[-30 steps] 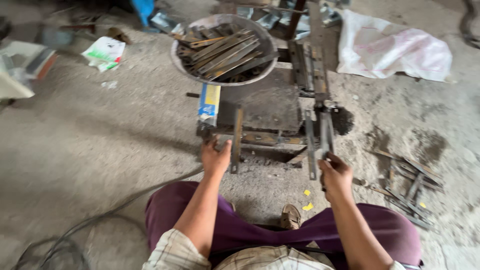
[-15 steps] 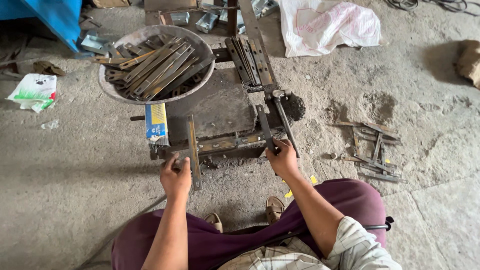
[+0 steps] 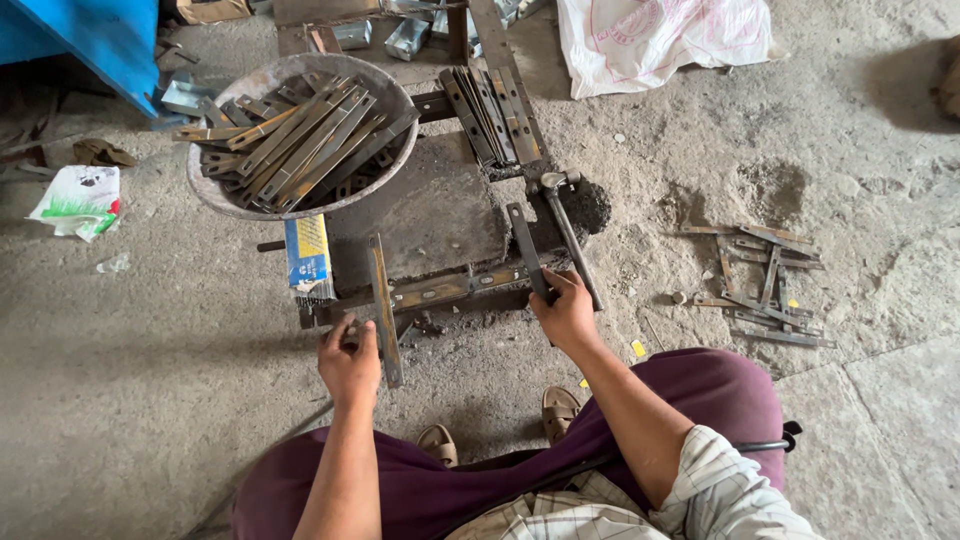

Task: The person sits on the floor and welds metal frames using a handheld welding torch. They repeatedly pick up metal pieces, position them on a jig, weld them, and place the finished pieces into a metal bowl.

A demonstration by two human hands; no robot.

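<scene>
round basin of metal strips, white plastic sack, loose strips on concrete floor

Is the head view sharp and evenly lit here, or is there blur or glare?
Head view: soft, even daylight, no glare; both hands, left and right, sharp, no motion blur; faint shadow under the basin; the white bag is bright but keeps detail; slight wide-angle stretch at the edges.

purple trousers, checked white shirt w/ rolled sleeve, brown sandals
</scene>
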